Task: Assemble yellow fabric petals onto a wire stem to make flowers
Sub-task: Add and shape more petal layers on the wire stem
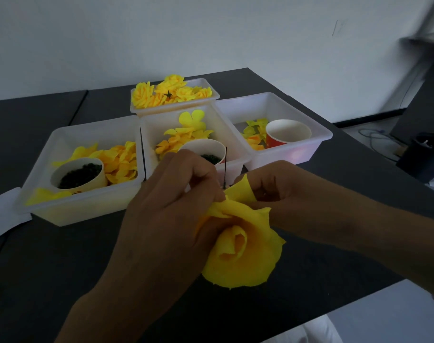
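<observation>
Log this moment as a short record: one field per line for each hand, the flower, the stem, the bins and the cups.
left hand: grips the flower's petals from the left
right hand: pinches a petal by the wire
flower: yellow, part-built, rolled centre facing the camera, held over the dark table
wire stem: thin, dark, rising upright between the hands
bins: four white ones; far bin holds finished flowers, the other three loose petals
cups: left cup and middle cup hold dark green bits; red cup looks empty
</observation>
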